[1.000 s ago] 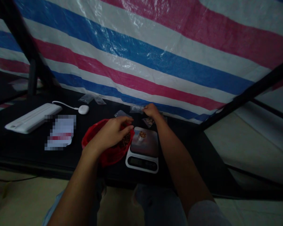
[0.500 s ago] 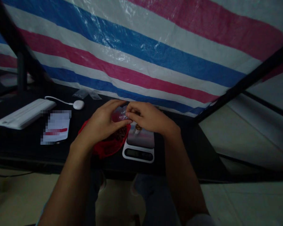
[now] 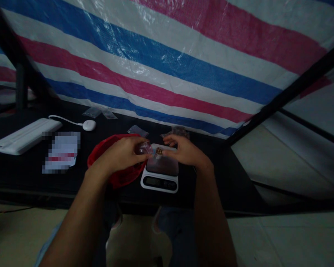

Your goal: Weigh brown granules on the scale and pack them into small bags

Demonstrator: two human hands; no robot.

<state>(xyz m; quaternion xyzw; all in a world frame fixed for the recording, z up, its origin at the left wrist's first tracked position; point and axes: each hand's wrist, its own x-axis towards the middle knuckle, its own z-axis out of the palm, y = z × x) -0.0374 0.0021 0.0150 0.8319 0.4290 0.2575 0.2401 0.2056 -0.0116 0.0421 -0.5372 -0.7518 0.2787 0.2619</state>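
Observation:
My left hand (image 3: 128, 150) is closed on a small clear plastic bag (image 3: 144, 147), which is held spread between thumb and fingers. It hovers over the right side of a red container (image 3: 96, 150), hiding much of its inside. On the metal plate of a white kitchen scale (image 3: 169, 167) stands a small clear cup (image 3: 159, 152) holding brownish grains or beads. My right hand (image 3: 182, 148) is beside this cup, thumb and fingers apart, with the thumb tip close to its rim. Whether the thumb touches the cup I cannot tell.
Several clear bags (image 3: 137, 131) lie along the back of the black table (image 3: 208, 178), including a filled-looking one (image 3: 180, 131). At left are a long white device (image 3: 26, 135), a white round puck (image 3: 89, 125) on a cable and a blurred packet (image 3: 62, 150). A striped sheet (image 3: 156, 81) hangs behind.
My right hand has let go of the plastic bag and moved right and down to the cup. My left hand keeps the bag, now spread wider. The view has shifted slightly.

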